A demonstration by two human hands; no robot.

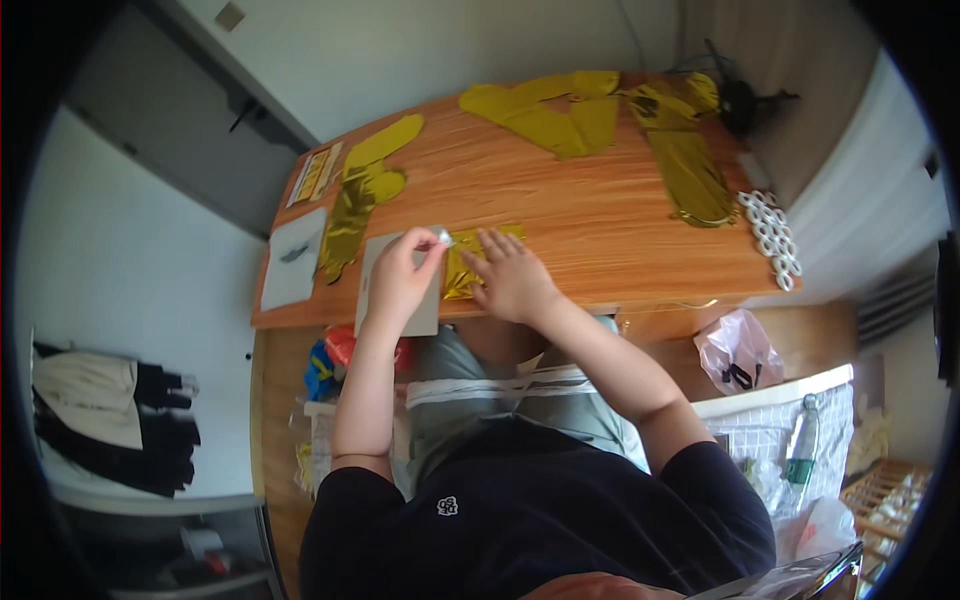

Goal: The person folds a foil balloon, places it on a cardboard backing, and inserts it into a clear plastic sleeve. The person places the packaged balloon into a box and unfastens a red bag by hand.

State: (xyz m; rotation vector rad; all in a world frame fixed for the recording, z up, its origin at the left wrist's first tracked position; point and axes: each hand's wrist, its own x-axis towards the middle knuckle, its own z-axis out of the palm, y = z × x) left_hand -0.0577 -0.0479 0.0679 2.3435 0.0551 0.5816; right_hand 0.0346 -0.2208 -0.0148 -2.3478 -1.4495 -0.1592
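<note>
Near the front edge of the wooden table (pixel 420 215), my left hand (pixel 400 278) is closed in a pinch on a small white piece (pixel 445 239), too small to make out fully. My right hand (pixel 518 282) lies open with its fingers spread, pressing on a small folded gold foil sheet (pixel 462 279). Part of the foil is hidden beneath that hand. Under my left hand rests a flat grey board (pixel 424 315), its near edge sticking out past the table.
Large flat gold foil shapes lie at the table's left (pixel 350 210), back (pixel 570 125) and right (pixel 685 165). White rings (pixel 775 240) line the right edge. At left are a white sheet (pixel 290 262) and a small packet (pixel 315 175). A pink plastic bag (pixel 740 352) stands right of my legs.
</note>
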